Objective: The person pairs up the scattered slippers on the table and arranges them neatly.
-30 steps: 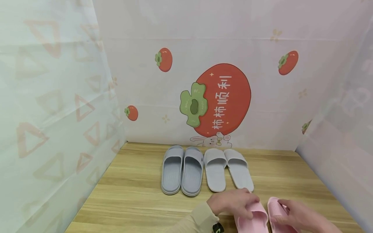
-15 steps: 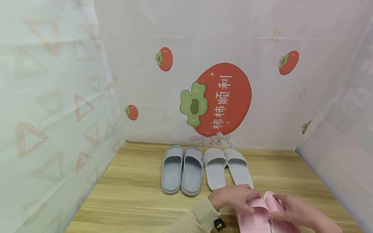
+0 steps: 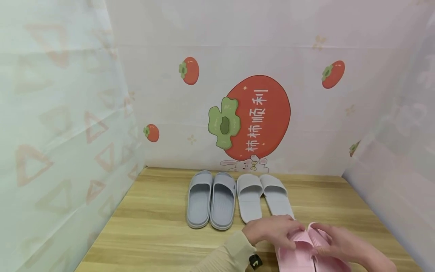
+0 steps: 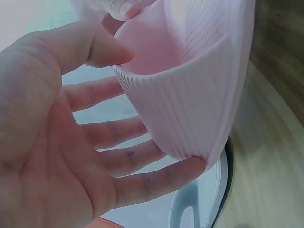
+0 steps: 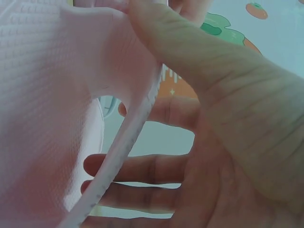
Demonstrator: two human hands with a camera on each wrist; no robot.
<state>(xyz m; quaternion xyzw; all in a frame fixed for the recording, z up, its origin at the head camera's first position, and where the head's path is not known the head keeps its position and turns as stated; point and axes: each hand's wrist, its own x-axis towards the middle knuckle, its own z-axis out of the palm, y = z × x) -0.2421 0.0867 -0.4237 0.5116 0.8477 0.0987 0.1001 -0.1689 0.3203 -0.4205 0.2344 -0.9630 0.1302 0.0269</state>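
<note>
Two pink slippers lie side by side at the lower right in the head view, toes pointing to the back wall. My left hand (image 3: 272, 231) grips the left pink slipper (image 3: 296, 258) by its ribbed strap. In the left wrist view the thumb is at the strap's opening edge and the fingers spread along the ribbed strap (image 4: 185, 99). My right hand (image 3: 344, 243) holds the right pink slipper (image 3: 331, 265) by its strap, thumb on the near edge. Its textured footbed (image 5: 38, 118) shows in the right wrist view. The slippers' heels fall outside the head view.
Behind stand two blue-grey slippers (image 3: 222, 206) and two pale grey slippers (image 3: 250, 204), the right one (image 3: 278, 200) angled outward and partly behind my left hand. The wooden surface (image 3: 149, 226) is bounded by a printed back wall (image 3: 170, 98) and hanging side sheets.
My right hand has brought the right pink slipper leftward and slightly forward against the left one, closing the gap between them. The left hand and its slipper have barely moved.
</note>
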